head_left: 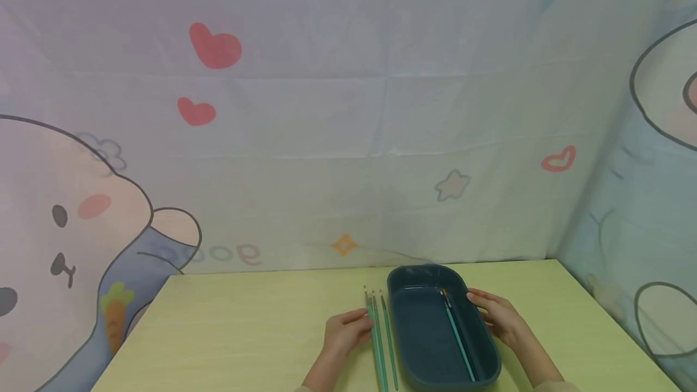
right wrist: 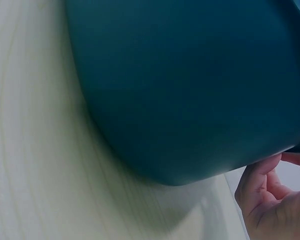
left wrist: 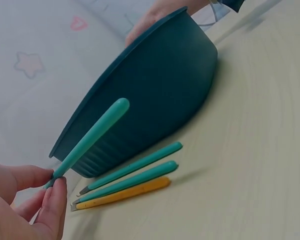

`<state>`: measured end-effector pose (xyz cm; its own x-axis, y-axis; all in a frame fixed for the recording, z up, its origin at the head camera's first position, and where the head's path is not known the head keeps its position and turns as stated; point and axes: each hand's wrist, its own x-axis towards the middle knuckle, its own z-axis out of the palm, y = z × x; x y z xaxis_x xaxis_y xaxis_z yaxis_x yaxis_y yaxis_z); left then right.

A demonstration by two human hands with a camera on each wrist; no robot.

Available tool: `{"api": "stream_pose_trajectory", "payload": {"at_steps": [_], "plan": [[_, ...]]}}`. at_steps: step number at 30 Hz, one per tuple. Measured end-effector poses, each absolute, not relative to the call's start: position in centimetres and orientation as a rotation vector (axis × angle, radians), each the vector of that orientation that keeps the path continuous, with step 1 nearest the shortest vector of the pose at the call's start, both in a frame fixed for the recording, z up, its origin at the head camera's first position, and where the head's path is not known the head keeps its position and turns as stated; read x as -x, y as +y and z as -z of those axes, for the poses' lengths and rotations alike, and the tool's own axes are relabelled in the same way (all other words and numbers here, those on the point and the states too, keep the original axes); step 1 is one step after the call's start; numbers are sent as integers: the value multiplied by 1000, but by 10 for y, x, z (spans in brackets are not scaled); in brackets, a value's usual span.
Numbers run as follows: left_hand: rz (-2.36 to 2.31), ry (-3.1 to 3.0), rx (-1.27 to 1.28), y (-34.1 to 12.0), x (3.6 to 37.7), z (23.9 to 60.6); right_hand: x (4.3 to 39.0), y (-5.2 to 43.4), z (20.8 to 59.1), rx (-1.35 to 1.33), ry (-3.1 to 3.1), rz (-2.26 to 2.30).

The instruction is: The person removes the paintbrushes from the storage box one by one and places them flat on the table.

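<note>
My left hand [head_left: 348, 333] pinches a green-handled paintbrush [left wrist: 92, 135] between thumb and fingertips, its rounded handle end raised above the table. Beside it lie two more green paintbrushes [left wrist: 135, 167] and an orange-handled one [left wrist: 125, 194], side by side on the table. To their right stands a dark teal rectangular basin [head_left: 416, 325]. At its far right side, my right hand [head_left: 498, 316] grips the rim; in the right wrist view the hand [right wrist: 275, 197] is partly cut off by the frame. Inside the basin lies a green paintbrush [head_left: 460, 340], with a darker slim handle next to it.
The pale yellow table [head_left: 245, 325] extends to both sides of the basin. Behind it hangs a printed cloth [head_left: 305, 120] with hearts and cartoon figures, meeting the table's back edge. Another cloth side [head_left: 615, 247] borders the table on the right.
</note>
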<state>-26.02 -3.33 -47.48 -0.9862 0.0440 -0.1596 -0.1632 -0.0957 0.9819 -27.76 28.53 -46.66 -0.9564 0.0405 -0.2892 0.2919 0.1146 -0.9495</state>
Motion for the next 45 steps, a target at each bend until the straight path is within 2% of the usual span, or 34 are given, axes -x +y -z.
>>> {"api": "stream_pose_trajectory", "payload": {"at_steps": [45], "plan": [[-1942,2528,110,-29,275,491,279,287,467,-344,2185,1949]]}}
